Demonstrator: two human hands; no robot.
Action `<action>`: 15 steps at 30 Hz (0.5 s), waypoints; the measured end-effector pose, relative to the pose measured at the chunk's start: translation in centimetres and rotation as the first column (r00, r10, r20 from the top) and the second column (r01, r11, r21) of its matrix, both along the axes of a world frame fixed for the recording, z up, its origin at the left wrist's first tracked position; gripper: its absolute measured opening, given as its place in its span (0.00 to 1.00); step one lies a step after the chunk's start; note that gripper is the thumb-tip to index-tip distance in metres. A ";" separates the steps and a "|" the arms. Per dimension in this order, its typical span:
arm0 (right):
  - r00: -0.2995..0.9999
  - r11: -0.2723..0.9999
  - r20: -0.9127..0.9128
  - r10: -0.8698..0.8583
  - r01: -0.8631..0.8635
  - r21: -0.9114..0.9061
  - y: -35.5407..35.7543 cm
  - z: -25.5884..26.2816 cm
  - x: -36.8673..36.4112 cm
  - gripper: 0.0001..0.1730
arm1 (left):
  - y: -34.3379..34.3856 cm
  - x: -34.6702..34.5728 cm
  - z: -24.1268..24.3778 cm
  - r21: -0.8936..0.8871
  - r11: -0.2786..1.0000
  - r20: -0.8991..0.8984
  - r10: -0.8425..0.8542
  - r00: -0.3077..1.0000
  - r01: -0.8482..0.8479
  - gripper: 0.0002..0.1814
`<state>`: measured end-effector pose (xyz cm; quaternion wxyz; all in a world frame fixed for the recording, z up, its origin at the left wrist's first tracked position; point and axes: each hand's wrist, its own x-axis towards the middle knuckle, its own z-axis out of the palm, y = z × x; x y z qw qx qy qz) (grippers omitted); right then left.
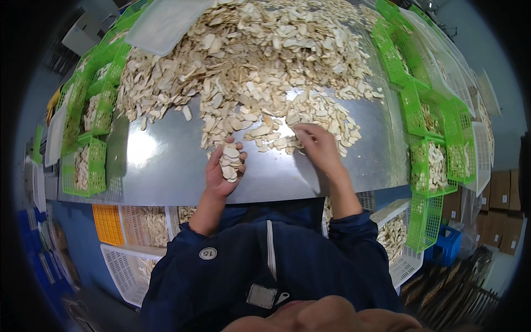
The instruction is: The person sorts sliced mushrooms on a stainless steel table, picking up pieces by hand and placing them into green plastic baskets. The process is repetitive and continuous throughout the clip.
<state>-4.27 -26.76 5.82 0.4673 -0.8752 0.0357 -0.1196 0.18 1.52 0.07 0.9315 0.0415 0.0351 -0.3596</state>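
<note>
A large heap of pale dried slices (265, 54) covers the far part of a metal table (166, 166), with looser slices spread towards me. My left hand (224, 170) is palm up near the table's front edge, its fingers curled around a small stack of slices (230, 162). To the right, my right hand (317, 145) reaches down to the loose slices (286, 143), its fingertips at their edge. Whether a slice is between those fingertips cannot be made out.
Green plastic baskets (421, 166) holding slices line the table's right side, and more green baskets (97, 166) stand on the left. A translucent white tray (166, 25) lies against the heap's left. White crates (124, 269) and an orange crate (107, 224) are below the front edge.
</note>
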 end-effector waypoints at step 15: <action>0.993 0.911 0.074 -0.091 0.113 -0.398 4.1 -0.1 4.0 0.12 | -0.1 0.2 -1.0 0.014 0.999 0.035 -0.053 0.998 0.052 0.20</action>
